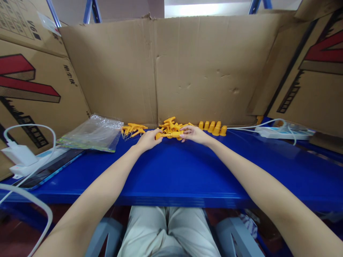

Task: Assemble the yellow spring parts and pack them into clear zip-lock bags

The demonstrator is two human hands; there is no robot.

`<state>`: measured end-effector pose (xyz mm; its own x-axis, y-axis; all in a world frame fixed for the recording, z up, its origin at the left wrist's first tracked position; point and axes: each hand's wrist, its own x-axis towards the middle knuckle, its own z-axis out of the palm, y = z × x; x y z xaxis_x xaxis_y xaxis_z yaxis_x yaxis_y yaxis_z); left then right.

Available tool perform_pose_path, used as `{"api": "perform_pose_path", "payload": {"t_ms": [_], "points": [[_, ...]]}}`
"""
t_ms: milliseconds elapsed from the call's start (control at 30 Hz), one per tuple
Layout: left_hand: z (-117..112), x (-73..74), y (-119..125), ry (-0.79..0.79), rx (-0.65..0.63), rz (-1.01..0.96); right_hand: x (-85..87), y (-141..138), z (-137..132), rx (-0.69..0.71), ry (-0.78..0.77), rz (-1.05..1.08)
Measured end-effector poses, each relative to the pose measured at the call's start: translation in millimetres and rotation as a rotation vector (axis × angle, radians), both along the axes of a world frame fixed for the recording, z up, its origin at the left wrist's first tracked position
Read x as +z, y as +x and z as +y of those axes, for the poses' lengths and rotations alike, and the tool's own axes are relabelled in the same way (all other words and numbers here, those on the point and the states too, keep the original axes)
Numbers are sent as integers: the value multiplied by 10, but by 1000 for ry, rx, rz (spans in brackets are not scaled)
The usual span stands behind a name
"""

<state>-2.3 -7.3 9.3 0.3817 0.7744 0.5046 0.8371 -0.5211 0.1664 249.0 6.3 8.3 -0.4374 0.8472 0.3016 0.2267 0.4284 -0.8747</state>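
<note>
Near the back of the blue table, my left hand [149, 140] is closed on one end of a yellow plastic T-handled piece [167, 135]. Its shaft points right, toward my right hand [195, 135], whose fingers pinch a yellow plastic cap [177, 134] at the shaft's other end. Whether the two are joined cannot be made out. Just behind both hands lies a loose heap of yellow plastic parts [169, 122], partly covered by my fingers. Left of my left hand rest several yellow T-shaped handles [134, 127] with small chains. Several yellow caps [211, 126] stand upright beyond my right wrist.
Cardboard [203, 67] walls the back and both sides. At left are a clear plastic bag [93, 134], a dark flat device [53, 167] and a white charger [20, 153] with cable. A white power strip [284, 132] sits at right. The blue table's front edge [174, 200] crosses above my lap.
</note>
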Motion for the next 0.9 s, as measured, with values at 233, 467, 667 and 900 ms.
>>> {"api": "perform_pose_path", "payload": {"t_ms": [233,467,667,900], "points": [[-23,8,11,5,3,-20,46,-39,-97,-38,-81,18],[-67,39,28,29,15,-23,66,-88,-120,-47,-256,113],[-27,10,11,-11,17,-38,97,-52,-160,-4,-274,99],[-65,30,21,33,-2,-25,96,-70,-187,-12,-290,65]]}}
